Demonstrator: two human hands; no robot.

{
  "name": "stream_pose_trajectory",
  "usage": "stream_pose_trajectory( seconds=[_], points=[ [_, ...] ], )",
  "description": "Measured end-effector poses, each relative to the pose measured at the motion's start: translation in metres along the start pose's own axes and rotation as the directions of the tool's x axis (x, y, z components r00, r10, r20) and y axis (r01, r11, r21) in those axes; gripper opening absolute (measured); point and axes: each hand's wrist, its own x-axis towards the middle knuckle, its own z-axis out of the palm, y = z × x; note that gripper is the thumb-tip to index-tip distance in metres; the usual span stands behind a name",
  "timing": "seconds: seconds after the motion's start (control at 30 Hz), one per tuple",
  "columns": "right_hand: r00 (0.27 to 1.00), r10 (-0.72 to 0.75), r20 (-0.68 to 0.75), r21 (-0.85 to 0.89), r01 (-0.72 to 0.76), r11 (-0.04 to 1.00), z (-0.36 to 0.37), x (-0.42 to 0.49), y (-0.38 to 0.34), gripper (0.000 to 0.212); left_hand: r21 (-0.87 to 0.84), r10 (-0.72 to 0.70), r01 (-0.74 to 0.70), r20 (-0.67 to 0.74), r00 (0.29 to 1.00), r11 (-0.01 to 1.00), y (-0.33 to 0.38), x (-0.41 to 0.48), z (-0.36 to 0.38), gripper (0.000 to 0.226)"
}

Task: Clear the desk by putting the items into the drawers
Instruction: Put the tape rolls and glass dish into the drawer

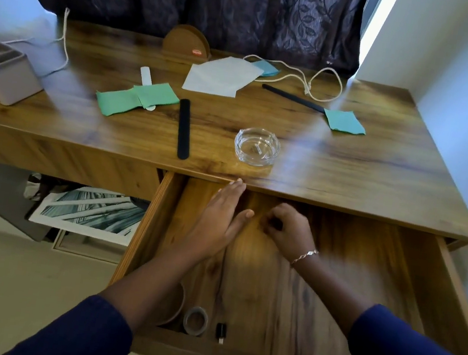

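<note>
Green papers (135, 97) and a black strip (184, 128) are sitting on the left of the table (377, 173). A tape roll (195, 319) is lying at the front of the open drawer (453, 277). My left grip (220, 220) is hovering flat inside it, fingers straight, holding nothing. The glass ashtray (256, 146) is sitting near the table edge. My right grip (288, 230) is looking curled, but it's too blurry to tell if it's holding anything.

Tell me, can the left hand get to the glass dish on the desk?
Probably yes. The left hand is flat and open over the pulled-out drawer, its fingertips up at the front edge of the desk. The glass dish sits just past that edge, with only bare wood between them.
</note>
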Motion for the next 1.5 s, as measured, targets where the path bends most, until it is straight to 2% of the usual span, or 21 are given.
stream_pose_trajectory(
  seconds=[0.1, 0.2, 0.27, 0.33, 0.4, 0.47, 0.57, 0.67, 0.77, 0.9, 1.0, 1.1, 1.2, 1.37, 1.5],
  points=[
    [0.997, 0.026, -0.072, 0.033, -0.024, 0.999, -0.020, 0.041, -0.001, 0.009, -0.040, -0.065, 0.064, -0.032, 0.997, 0.997, 0.002, 0.033, -0.006, 0.060],
    [0.984, 0.081, -0.161, 0.075, -0.070, 0.995, -0.032, 0.081, 0.002, 0.011, -0.184, -0.144, 0.127, -0.082, 0.986, 0.975, 0.006, 0.061, -0.011, 0.059],
    [0.975, 0.129, -0.183, 0.123, -0.107, 0.987, -0.037, 0.104, 0.003, 0.015, -0.333, -0.246, 0.196, -0.117, 0.962, 0.923, 0.011, 0.075, -0.015, 0.052],
    [0.971, 0.208, -0.121, 0.259, -0.171, 0.951, -0.039, 0.123, 0.004, 0.016, -0.459, -0.367, 0.282, -0.106, 0.924, 0.843, 0.012, 0.087, -0.018, 0.052],
    [0.956, 0.294, -0.018, 0.478, -0.250, 0.842, -0.039, 0.134, 0.002, 0.024, -0.551, -0.462, 0.354, -0.066, 0.884, 0.756, 0.013, 0.098, -0.022, 0.055],
    [0.928, 0.365, 0.077, 0.647, -0.325, 0.690, -0.037, 0.139, -0.001, 0.033, -0.641, -0.534, 0.405, -0.009, 0.846, 0.652, 0.014, 0.107, -0.025, 0.055],
    [0.898, 0.392, 0.201, 0.790, -0.385, 0.477, -0.036, 0.138, -0.004, 0.035, -0.720, -0.566, 0.460, 0.112, 0.817, 0.520, 0.015, 0.118, -0.028, 0.061],
    [0.884, 0.412, 0.219, 0.832, -0.390, 0.394, -0.036, 0.135, -0.005, 0.043, -0.796, -0.539, 0.417, 0.139, 0.831, 0.438, 0.017, 0.117, -0.032, 0.063],
    [0.874, 0.440, 0.206, 0.838, -0.390, 0.381, -0.041, 0.127, -0.009, 0.058, -0.850, -0.498, 0.345, 0.116, 0.859, 0.397, 0.029, 0.107, -0.036, 0.061],
    [0.846, 0.485, 0.222, 0.838, -0.419, 0.348, -0.051, 0.099, -0.015, 0.056, -0.873, -0.460, 0.332, 0.144, 0.876, 0.358, 0.042, 0.088, -0.041, 0.062],
    [0.816, 0.535, 0.220, 0.804, -0.462, 0.374, -0.059, 0.065, -0.013, 0.063, -0.852, -0.403, 0.360, 0.197, 0.894, 0.381, 0.052, 0.064, -0.042, 0.058],
    [0.773, 0.578, 0.261, 0.788, -0.517, 0.336, -0.061, 0.024, -0.012, 0.060, -0.826, -0.337, 0.406, 0.282, 0.898, 0.391, 0.059, 0.034, -0.037, 0.056],
    [0.729, 0.618, 0.293, 0.782, -0.555, 0.284, -0.056, -0.018, -0.012, 0.058, -0.795, -0.329, 0.471, 0.359, 0.873, 0.382, 0.059, 0.003, -0.026, 0.057],
    [0.660, 0.672, 0.335, 0.758, -0.613, 0.224, -0.031, -0.078, -0.010, 0.049, -0.682, -0.349, 0.613, 0.506, 0.789, 0.399, 0.048, -0.037, -0.005, 0.058],
    [0.595, 0.707, 0.383, 0.731, -0.663, 0.162, -0.009, -0.101, -0.003, 0.048, -0.612, -0.357, 0.671, 0.569, 0.741, 0.418, 0.041, -0.056, 0.005, 0.064]
  ],
)
